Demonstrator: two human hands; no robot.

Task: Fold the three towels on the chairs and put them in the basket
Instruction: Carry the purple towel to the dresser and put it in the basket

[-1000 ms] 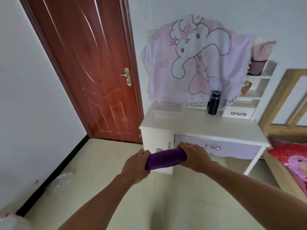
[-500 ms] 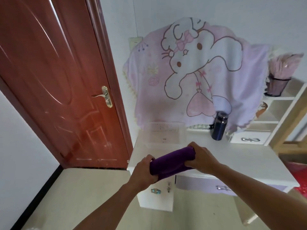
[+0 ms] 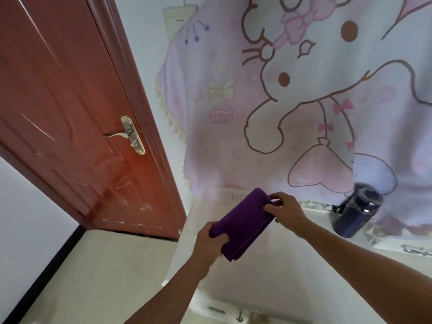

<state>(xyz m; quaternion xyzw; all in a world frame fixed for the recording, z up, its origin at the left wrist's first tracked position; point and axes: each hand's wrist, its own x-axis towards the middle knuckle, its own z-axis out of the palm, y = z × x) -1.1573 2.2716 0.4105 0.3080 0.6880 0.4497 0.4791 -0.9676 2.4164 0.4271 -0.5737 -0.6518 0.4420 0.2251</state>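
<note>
A folded purple towel (image 3: pixel 243 223) hangs between both hands, tilted with its far end higher. My left hand (image 3: pixel 211 242) grips its near lower end. My right hand (image 3: pixel 286 210) pinches its far upper end. The towel is held right over the clear white perforated basket (image 3: pixel 228 195), which stands on the white dresser top (image 3: pixel 268 277) against the wall; the towel hides most of the basket. No chairs or other towels are in view.
A dark blue bottle (image 3: pixel 356 215) stands on the dresser to the right of the basket. A pink cartoon blanket (image 3: pixel 292 101) hangs behind it. A reddish wooden door (image 3: pixel 70 113) with a metal handle (image 3: pixel 129 134) is at the left. Beige floor (image 3: pixel 93 277) lies below.
I have come closer to the dresser, and both hands have carried the towel forward from in front of the dresser to over the basket. The towel has tilted more steeply.
</note>
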